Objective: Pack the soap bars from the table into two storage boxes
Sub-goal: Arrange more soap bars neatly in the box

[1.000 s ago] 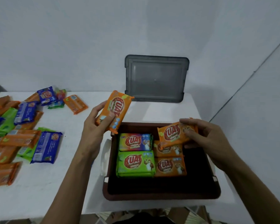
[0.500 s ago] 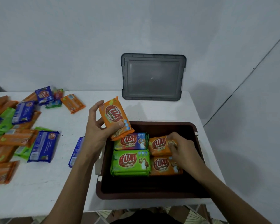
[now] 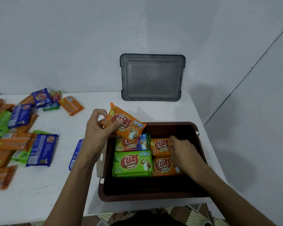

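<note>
I am pinching an orange soap bar [image 3: 124,124] in my left hand [image 3: 98,132] at frame centre, staging it above the brown box [image 3: 153,195]; my right hand [image 3: 184,149] is curling loosely on the packed orange bar [image 3: 159,146], squaring the row.

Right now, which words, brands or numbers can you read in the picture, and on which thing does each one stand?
"KUAT": orange soap bar held in the left hand.
"KUAT": green soap bar in the brown storage box.
"KUAT": two orange bars in the box, by the right hand.
"KUAT", partly covered: multicoloured bar in the box.
Smaller print under each "KUAT": blurred.
Blue packs on the table: logo and print too blurred.
</note>
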The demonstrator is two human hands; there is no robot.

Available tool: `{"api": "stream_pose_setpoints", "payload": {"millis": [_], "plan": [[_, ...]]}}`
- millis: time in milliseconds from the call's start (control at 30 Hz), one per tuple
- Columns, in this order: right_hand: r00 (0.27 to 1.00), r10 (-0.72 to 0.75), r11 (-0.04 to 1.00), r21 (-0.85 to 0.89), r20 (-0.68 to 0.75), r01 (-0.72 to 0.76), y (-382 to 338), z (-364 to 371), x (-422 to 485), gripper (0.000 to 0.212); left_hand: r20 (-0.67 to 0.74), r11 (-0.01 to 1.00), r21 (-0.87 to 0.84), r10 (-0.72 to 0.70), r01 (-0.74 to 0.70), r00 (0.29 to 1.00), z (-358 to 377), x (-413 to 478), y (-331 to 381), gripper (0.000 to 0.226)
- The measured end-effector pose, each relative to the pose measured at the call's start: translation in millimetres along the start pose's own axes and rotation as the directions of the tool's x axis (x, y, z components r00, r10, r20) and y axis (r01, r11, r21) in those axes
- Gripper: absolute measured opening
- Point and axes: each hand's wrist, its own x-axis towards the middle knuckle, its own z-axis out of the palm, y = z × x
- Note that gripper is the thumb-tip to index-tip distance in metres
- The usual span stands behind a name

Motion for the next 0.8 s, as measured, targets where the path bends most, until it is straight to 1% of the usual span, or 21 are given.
{"api": "stream_pose_setpoints", "payload": {"millis": [33,67,100,133,167,200,233,267,300,333,400,467,500,533,600,733,800], "plan": [[0.999,-0.017,1.0,0.024,-0.049,0.018,-1.4,-1.5,-1.0,0.025,0.022,1.0,0.009,0.004,-0.004,1.0,0.5,-0.8,0.4,0.031],[0.99,-0.05,0.995,0.08,-0.132,0.061,-3.0,-3.1,-2.0,0.025,0.043,1.0,0.013,0.004,-0.005,0.999,1.4,-1.7,0.5,0.03],[0.969,-0.096,0.978,0.162,-0.227,0.135,-6.0,-6.1,-3.6,0.026,0.061,1.0,0.012,0.001,-0.002,0.998,2.4,-2.5,0.3,0.03],[0.945,-0.133,0.943,0.256,-0.297,0.213,-11.6,-11.3,-6.3,0.027,0.077,1.0,0.005,-0.006,0.006,0.997,3.5,-3.0,-0.1,0.03],[0.933,-0.15,0.887,0.373,-0.328,0.274,-18.5,-17.4,-9.6,0.028,0.093,1.0,-0.007,-0.017,0.018,0.996,4.9,-3.2,-0.9,0.03],[0.942,-0.151,0.807,0.514,-0.3,0.292,-25.4,-23.6,-12.8,0.03,0.108,0.999,-0.022,-0.032,0.035,0.994,6.2,-3.1,-1.9,0.03],[0.964,-0.152,0.7,0.664,-0.22,0.262,-32.5,-29.0,-15.8,0.033,0.127,0.998,-0.038,-0.05,0.055,0.991,8.2,-3.3,-2.8,0.03],[0.979,-0.157,0.587,0.784,-0.133,0.201,-38.4,-32.3,-17.7,0.036,0.149,0.995,-0.06,-0.069,0.079,0.986,10.2,-3.9,-3.7,0.03],[0.985,-0.154,0.496,0.857,-0.073,0.141,-42.5,-33.7,-18.3,0.038,0.17,0.991,-0.087,-0.088,0.104,0.982,12.1,-4.5,-5.0,0.03],[0.99,-0.137,0.429,0.898,-0.045,0.1,-44.7,-33.3,-18.1,0.038,0.187,0.985,-0.115,-0.109,0.132,0.976,13.9,-5.4,-6.0,0.031],[0.995,-0.095,0.303,0.951,-0.032,0.059,-47.7,-31.9,-18.7,0.033,0.2,0.975,-0.143,-0.14,0.17,0.97,15.5,-7.3,-8.2,0.031],[0.997,-0.068,0.196,0.98,-0.027,0.039,-47.7,-30.9,-19.3,0.027,0.192,0.98,-0.115,-0.141,0.165,0.971,15.9,-8.7,-9.5,0.031],[0.998,-0.057,0.161,0.986,-0.028,0.037,-46.8,-31.4,-20.0,0.025,0.184,0.987,-0.074,-0.13,0.146,0.974,15.9,-9.7,-9.8,0.031],[0.998,-0.049,0.142,0.989,-0.035,0.042,-45.1,-32.7,-20.6,0.023,0.174,0.994,-0.012,-0.107,0.111,0.979,15.8,-10.8,-10.2,0.029],[0.998,-0.034,0.158,0.986,-0.049,0.054,-39.4,-36.0,-21.7,0.023,0.158,0.991,0.132,-0.038,0.016,0.987,14.6,-12.7,-10.8,0.025],[0.999,0.007,0.278,0.959,-0.052,0.048,-18.0,-42.5,-27.6,0.022,0.127,0.935,0.313,0.131,-0.165,0.983,6.8,-14.3,-10.4,0.01],[0.997,0.004,0.366,0.928,-0.074,0.068,-5.6,-46.3,-32.8,0.021,0.077,0.865,0.436,0.237,-0.247,0.968,2.2,-15.3,-10.7,0.004]]}}
